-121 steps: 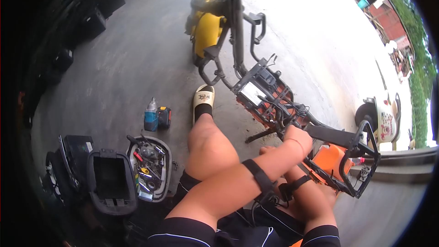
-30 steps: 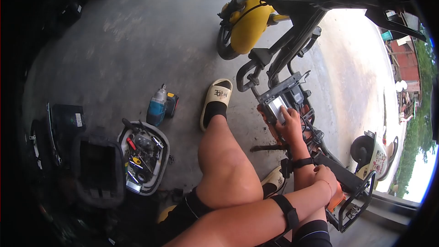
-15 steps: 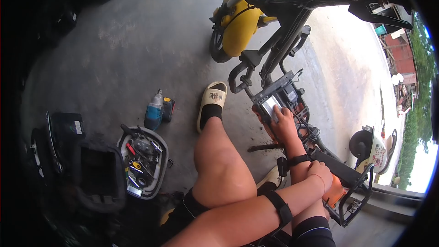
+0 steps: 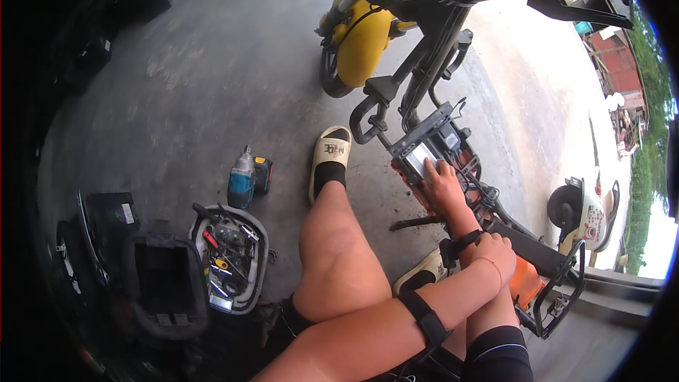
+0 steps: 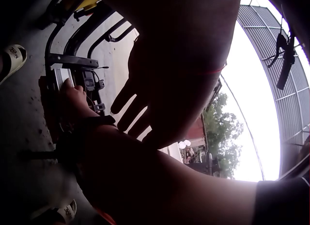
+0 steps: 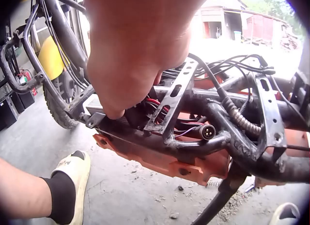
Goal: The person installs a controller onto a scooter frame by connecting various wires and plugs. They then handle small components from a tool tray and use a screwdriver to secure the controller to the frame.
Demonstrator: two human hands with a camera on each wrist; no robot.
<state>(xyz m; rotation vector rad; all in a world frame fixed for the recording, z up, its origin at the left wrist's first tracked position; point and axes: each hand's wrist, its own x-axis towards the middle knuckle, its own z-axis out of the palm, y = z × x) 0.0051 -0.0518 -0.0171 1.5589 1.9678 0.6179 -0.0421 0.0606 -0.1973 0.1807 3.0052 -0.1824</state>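
The right hand [image 4: 445, 189] reaches onto a silver finned box [image 4: 422, 160] in the front of a bare black scooter frame [image 4: 520, 240]. In the right wrist view, a fingertip of the right hand [image 6: 140, 50] touches the edge of the silver box [image 6: 94, 104], beside loose wires [image 6: 157, 107]; its other fingers are mostly hidden. The left hand [image 4: 495, 258] lies over the right forearm near its wrist strap, holding nothing. The left wrist view shows the left hand [image 5: 179, 84] with fingers extended and slightly spread, above the right arm.
A blue power driver [image 4: 242, 182] stands on the floor left of the sandalled foot [image 4: 332, 148]. Nearer are a tray of tools [image 4: 258, 279] and an open black bin [image 4: 170, 329]. A yellow fender [image 4: 364, 46] is ahead; another scooter [image 4: 593, 223] is at right.
Since four seconds ago, the right hand has moved forward onto the silver box, and the left hand has come back from the frame to the right forearm. Over the last second both have stayed there.
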